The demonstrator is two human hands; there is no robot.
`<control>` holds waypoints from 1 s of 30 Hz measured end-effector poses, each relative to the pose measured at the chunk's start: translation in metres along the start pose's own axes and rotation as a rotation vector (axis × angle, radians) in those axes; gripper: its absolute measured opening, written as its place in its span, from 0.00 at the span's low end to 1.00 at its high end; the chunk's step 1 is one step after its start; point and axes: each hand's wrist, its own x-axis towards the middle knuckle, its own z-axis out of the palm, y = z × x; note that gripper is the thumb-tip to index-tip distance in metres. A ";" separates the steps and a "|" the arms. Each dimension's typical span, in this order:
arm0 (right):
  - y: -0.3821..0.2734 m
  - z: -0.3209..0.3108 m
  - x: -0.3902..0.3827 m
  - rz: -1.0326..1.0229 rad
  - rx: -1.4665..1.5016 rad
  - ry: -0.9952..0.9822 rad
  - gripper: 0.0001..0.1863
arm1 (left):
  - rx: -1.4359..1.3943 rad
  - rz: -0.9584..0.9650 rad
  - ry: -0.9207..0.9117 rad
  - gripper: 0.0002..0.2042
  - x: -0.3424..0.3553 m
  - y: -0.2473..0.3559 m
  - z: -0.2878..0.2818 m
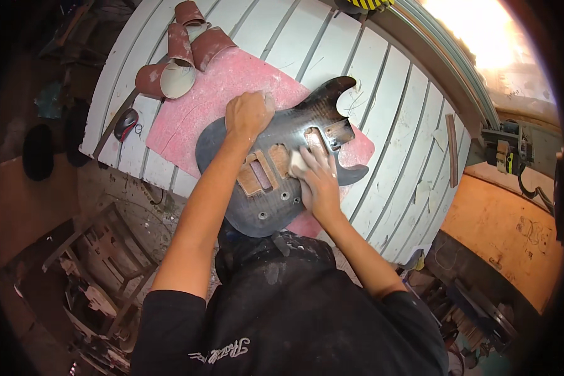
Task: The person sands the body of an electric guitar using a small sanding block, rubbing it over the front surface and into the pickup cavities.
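A dark electric guitar body (pixel 276 210) lies flat, its bare wood cavities facing up and its two horns pointing to the far right. My left hand (pixel 249 114) is closed over its far left edge, fingers curled and their tips hidden. On the face, beside the middle pickup cavity, my right hand (pixel 321 182) presses a pale block (pixel 298 165). Fingers cover most of that block, and white dust coats them. Under the guitar body is a pink, dust-covered sheet (pixel 182 135).
Several reddish-brown sandpaper rolls (pixel 178 47) sit at the far left of the white slatted table (pixel 382 106). Near its left edge is a black and red object (pixel 126 124) shaped like a computer mouse. A thin wooden strip (pixel 452 150) lies on the right. A wooden frame (pixel 122 250) stands lower left.
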 end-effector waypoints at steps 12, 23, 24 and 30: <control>0.001 -0.004 -0.021 0.009 0.013 -0.044 0.12 | -0.017 -0.027 0.000 0.25 -0.002 0.000 -0.003; -0.004 -0.001 -0.011 0.108 0.032 0.058 0.06 | -0.017 -0.042 0.041 0.24 -0.006 0.008 -0.007; -0.004 -0.003 -0.020 0.122 0.023 0.056 0.08 | -0.017 -0.046 0.040 0.24 -0.005 0.007 -0.007; 0.004 0.015 0.060 0.116 -0.008 0.162 0.09 | 0.000 -0.042 0.031 0.23 -0.005 0.010 -0.005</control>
